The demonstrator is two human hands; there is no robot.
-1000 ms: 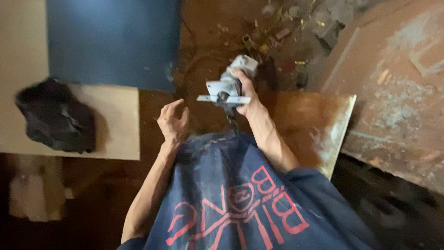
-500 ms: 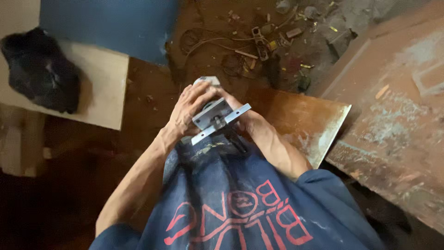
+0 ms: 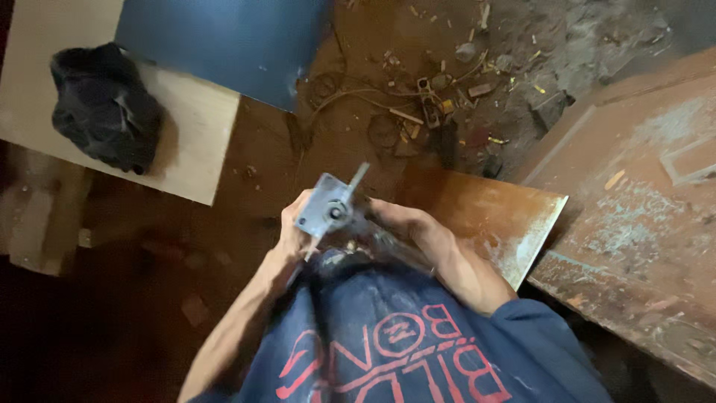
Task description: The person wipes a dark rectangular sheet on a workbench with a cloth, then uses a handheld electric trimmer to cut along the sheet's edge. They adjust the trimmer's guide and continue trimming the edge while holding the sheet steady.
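Just above the person's lap, near the middle of the view, a small grey power tool (image 3: 330,209) with a flat square metal plate is held up between both hands. The plate faces the camera, tilted, with a round hub at its centre and a thin edge or bar running up and to the right from it. The left hand (image 3: 292,235) wraps the tool's left side from below, its grip pressed closed around the body under the plate. The right hand (image 3: 406,227) closes on the tool's right side, where a blurred dark part sits behind the plate; its fingers curl around it, though exactly what they pinch is too smeared to tell. Both forearms run down to a dark blue shirt with red lettering (image 3: 403,351) that fills the lower centre.

Just behind the right hand lies a rusty brown metal sheet (image 3: 500,216), its corner pointing right. Further right is a large worn brown panel (image 3: 641,224) with flaking pale paint. Above the hands, the dirt floor (image 3: 358,127) carries loose wire, scraps and small debris. At the upper left a dark blue board (image 3: 224,41) overlaps a pale wooden board (image 3: 190,142), and a crumpled black cloth or bag (image 3: 104,108) rests on that pale board, well apart from the hands.
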